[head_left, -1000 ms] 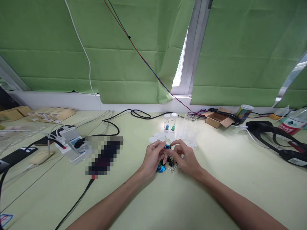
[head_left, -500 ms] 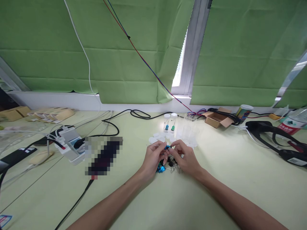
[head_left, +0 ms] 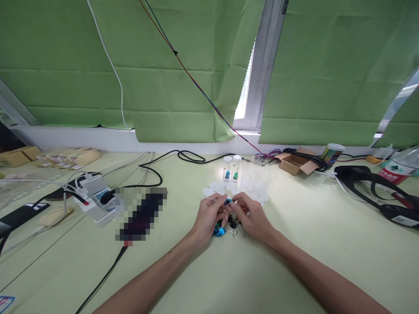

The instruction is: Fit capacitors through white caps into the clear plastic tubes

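My left hand (head_left: 211,218) pinches a small blue capacitor (head_left: 228,201), whose thin wire leads stick out to the left past my fingers. At the right end of the same part, the fingertips of my right hand (head_left: 253,216) are closed. Just below my hands lies a loose pile of blue capacitors (head_left: 219,231), black capacitors (head_left: 233,222) and tangled wire leads, partly covered by my fingers. Behind the hands stand two clear vials with white lids: one vial (head_left: 227,168) holds a blue part, the other (head_left: 236,169) a green one.
White round lids (head_left: 208,192) and clear empty vials (head_left: 255,181) stand beyond my hands. A pixelated dark object (head_left: 142,216) with a black cable lies left, near a power strip (head_left: 96,200). An open cardboard box (head_left: 296,165) and black goggles (head_left: 376,196) are at right.
Both hands stay in nearly the same place, still holding the blue capacitor. The whole view shifts very slightly.
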`<act>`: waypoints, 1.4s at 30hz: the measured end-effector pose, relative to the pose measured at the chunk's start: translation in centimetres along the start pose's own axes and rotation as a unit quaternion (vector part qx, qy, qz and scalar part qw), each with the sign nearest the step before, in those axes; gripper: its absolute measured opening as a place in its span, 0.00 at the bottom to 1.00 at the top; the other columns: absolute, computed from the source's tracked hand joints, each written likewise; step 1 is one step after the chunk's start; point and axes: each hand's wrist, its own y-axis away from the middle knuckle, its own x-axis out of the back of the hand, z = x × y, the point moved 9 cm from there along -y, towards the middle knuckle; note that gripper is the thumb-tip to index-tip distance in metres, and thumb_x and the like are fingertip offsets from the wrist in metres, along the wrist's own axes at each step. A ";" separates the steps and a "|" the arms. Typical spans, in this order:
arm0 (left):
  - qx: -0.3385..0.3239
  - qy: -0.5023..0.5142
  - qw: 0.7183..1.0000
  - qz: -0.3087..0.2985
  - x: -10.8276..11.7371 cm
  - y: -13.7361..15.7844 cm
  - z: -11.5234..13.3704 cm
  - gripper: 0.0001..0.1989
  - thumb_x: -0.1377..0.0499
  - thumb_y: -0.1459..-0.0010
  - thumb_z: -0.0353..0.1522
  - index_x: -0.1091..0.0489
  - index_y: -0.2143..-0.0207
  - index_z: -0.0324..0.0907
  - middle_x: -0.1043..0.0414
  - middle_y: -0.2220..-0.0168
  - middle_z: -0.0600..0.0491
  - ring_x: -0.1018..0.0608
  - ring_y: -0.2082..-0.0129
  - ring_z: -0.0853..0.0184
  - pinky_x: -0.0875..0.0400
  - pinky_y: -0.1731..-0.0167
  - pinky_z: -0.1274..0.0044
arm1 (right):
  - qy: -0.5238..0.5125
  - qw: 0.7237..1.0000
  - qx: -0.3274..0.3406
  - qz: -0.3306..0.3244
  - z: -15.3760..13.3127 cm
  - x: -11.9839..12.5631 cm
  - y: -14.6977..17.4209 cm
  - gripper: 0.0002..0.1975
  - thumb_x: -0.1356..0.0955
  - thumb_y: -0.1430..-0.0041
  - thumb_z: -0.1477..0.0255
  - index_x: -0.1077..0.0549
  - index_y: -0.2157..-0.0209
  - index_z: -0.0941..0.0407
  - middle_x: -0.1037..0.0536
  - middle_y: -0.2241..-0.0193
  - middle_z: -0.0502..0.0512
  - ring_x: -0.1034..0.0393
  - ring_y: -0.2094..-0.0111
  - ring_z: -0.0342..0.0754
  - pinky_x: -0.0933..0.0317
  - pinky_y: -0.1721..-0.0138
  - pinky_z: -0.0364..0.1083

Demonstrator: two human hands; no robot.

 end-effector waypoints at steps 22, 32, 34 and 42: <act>-0.011 -0.041 0.999 -0.021 0.1 -0.2 0.0 0.18 0.31 0.52 0.42 0.33 0.77 0.39 0.31 0.80 0.55 0.35 0.85 0.77 0.43 0.86 0.82 | -0.033 0.999 -0.004 -0.024 -0.3 -0.3 0.0 0.13 0.41 0.32 0.63 0.36 0.69 0.54 0.38 0.83 0.44 0.45 0.81 0.42 0.49 0.77 0.43; -0.002 -0.026 0.999 -0.027 0.3 -0.5 -0.4 0.16 0.31 0.51 0.40 0.31 0.77 0.38 0.30 0.80 0.54 0.35 0.85 0.77 0.43 0.86 0.83 | -0.037 0.998 -0.006 -0.041 -0.4 -0.6 -0.1 0.15 0.42 0.32 0.62 0.35 0.69 0.55 0.38 0.84 0.44 0.45 0.82 0.42 0.48 0.78 0.43; 0.005 -0.021 1.000 -0.018 0.3 -0.4 -0.5 0.16 0.31 0.52 0.40 0.31 0.77 0.38 0.30 0.80 0.55 0.34 0.84 0.76 0.42 0.86 0.83 | -0.033 0.999 -0.009 -0.031 -0.4 -0.4 -0.1 0.15 0.41 0.32 0.62 0.35 0.70 0.55 0.38 0.83 0.44 0.46 0.81 0.42 0.49 0.78 0.43; 0.005 0.021 0.999 -0.029 -0.1 -0.2 0.2 0.16 0.36 0.47 0.43 0.27 0.68 0.39 0.29 0.77 0.54 0.31 0.80 0.73 0.36 0.82 0.81 | -0.050 0.998 -0.040 0.004 0.2 0.0 -0.2 0.16 0.40 0.33 0.58 0.35 0.70 0.54 0.40 0.84 0.44 0.46 0.82 0.42 0.50 0.79 0.43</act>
